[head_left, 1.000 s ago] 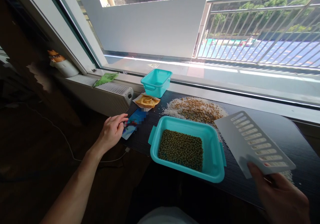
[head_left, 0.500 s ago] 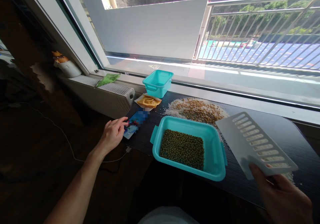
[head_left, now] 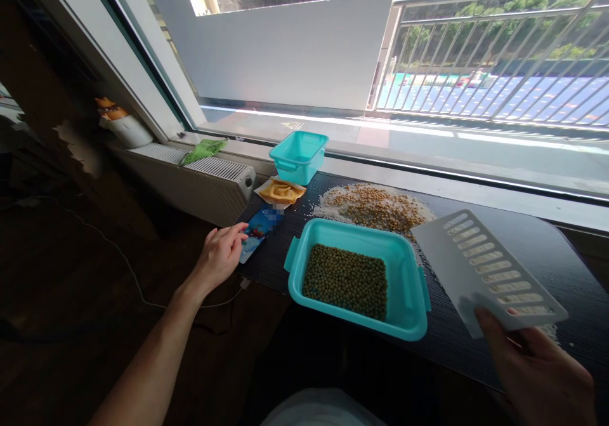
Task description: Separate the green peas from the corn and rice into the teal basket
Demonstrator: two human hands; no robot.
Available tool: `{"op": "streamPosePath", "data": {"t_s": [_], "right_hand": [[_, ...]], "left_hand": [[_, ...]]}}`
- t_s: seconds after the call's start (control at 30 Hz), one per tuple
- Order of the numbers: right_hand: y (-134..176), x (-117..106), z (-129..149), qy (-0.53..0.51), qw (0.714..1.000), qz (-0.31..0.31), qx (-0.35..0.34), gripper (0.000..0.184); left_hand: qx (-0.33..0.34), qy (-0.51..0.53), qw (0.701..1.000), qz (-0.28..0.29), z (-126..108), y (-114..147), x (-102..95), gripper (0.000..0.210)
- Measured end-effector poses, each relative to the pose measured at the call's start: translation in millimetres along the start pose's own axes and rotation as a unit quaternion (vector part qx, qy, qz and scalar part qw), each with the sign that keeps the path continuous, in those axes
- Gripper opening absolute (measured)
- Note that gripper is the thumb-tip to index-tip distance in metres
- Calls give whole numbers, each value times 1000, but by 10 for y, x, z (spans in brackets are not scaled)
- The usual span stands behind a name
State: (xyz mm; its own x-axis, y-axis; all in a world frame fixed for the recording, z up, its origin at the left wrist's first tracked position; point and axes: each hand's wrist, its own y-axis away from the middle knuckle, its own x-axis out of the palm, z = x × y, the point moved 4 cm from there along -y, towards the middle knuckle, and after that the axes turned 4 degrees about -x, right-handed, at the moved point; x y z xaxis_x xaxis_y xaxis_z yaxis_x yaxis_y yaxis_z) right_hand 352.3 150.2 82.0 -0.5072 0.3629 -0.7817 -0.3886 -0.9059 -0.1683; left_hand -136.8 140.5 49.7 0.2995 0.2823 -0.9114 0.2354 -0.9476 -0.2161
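Observation:
My left hand [head_left: 221, 256], fingers stretched out, reaches over the near end of a phone [head_left: 259, 230] with a lit blue screen, fingertips at its surface. The phone lies at the table's left edge, part of its screen blurred. At the right, my right hand [head_left: 537, 366] grips the near end of a white slotted plate [head_left: 451, 267], held tilted above the table. Between the hands stands a teal plastic basin [head_left: 409, 286] with green beans [head_left: 345, 280] covering much of its bottom. Behind it, yellowish beans [head_left: 380, 210] lie spread among white grains.
A smaller teal bin [head_left: 299, 169] stands at the back by the window. In front of it lies a folded yellow cloth-like thing [head_left: 280, 191] on white paper. A radiator [head_left: 214, 188] with a green cloth [head_left: 204, 151] is at the left. A white cable [head_left: 128, 264] hangs below.
My left hand has shifted slightly right and up over the phone, covering more of its near end. My right hand keeps the slotted plate in nearly the same place. The view has moved slightly.

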Motion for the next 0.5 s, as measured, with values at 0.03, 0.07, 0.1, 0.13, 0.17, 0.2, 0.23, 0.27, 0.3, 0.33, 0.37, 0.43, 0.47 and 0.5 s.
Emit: {"op": "streamPosePath", "data": {"t_s": [0.03, 0.07, 0.1, 0.13, 0.17, 0.2, 0.23, 0.27, 0.3, 0.33, 0.37, 0.43, 0.47, 0.5], "right_hand": [[5, 6, -20, -8, 1000, 5, 19, 31], [12, 14, -46, -18, 999, 9, 46, 32], [18, 20, -71, -26, 997, 12, 70, 34], [22, 26, -87, -30, 996, 17, 78, 36], [24, 31, -103, -30, 996, 21, 82, 37], [25, 33, -118, -28, 996, 25, 84, 39], [26, 33, -134, -25, 996, 27, 86, 40], [25, 28, -149, -26, 996, 25, 87, 40], [25, 21, -159, -30, 996, 19, 86, 40], [24, 13, -164, -34, 996, 13, 82, 38], [24, 9, -163, -37, 996, 11, 76, 36], [27, 4, -158, -38, 996, 14, 73, 35], [30, 5, -153, -37, 996, 19, 74, 35], [32, 7, -147, -35, 996, 26, 73, 35]], "left_hand": [[2, 0, 1000, 2, -19, 6, 9, 38], [3, 1, 1000, 4, -37, 13, 18, 39], [6, 2, 1000, 6, -53, 18, 27, 39], [8, 2, 1000, 8, -68, 24, 36, 39], [11, 3, 1000, 10, -81, 29, 44, 39], [14, 3, 1000, 12, -93, 35, 50, 39], [16, 3, 1000, 14, -103, 41, 54, 39], [18, 2, 1000, 16, -111, 48, 56, 39], [20, 2, 1000, 17, -119, 56, 55, 39], [21, 1, 1000, 18, -125, 66, 53, 39], [22, 0, 1000, 18, -132, 78, 48, 39], [24, -2, 1000, 19, -147, 110, 33, 38], [24, -3, 1000, 18, -155, 129, 21, 38], [24, -4, 1000, 17, -162, 149, 7, 38]]}}
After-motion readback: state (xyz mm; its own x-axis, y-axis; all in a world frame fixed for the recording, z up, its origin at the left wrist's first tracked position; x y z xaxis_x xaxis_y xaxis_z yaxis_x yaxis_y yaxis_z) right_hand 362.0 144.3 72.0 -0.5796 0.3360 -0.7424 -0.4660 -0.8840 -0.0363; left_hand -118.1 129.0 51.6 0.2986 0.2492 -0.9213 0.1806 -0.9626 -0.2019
